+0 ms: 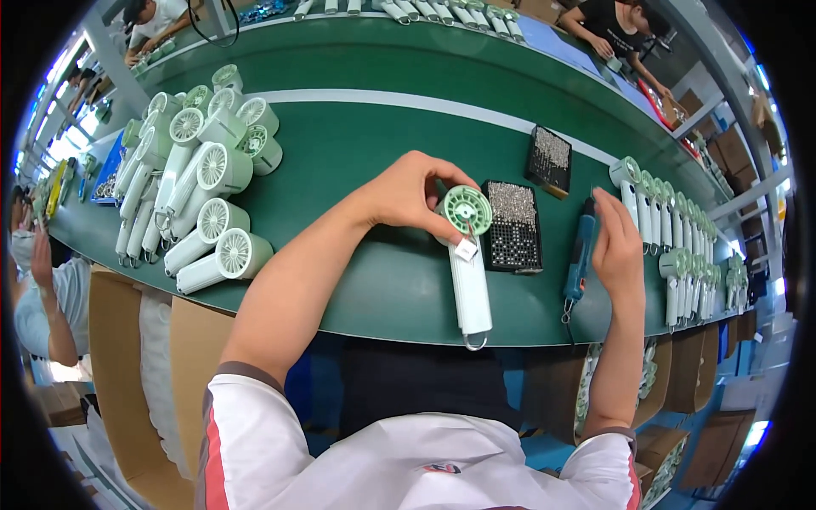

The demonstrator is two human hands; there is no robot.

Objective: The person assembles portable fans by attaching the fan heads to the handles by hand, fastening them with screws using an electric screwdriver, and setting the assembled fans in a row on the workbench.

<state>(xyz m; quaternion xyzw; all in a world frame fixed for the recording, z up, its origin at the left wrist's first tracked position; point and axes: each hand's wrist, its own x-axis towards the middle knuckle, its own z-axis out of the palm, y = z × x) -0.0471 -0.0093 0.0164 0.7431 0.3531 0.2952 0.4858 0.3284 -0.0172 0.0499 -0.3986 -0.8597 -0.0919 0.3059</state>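
My left hand (406, 194) is closed round the pale green head of a handheld fan (471, 293). The fan's white handle lies toward me on the green bench, ending in a metal loop. Its head is turned up with the inside showing, and a small white tag with wires hangs out at the neck. My right hand (618, 246) is beside a blue electric screwdriver (580, 255), fingers stretched out and apart from any grip that I can see. Just right of the fan lies a black screw tray (516, 270) filled with small screws.
A second black screw box (548, 185) is farther back. Piled fans (223, 170) crowd the left; rows of fans (671, 208) line the right. A conveyor belt (382, 64) runs behind a white strip. Cardboard boxes (127, 365) stand below the bench; co-workers sit across.
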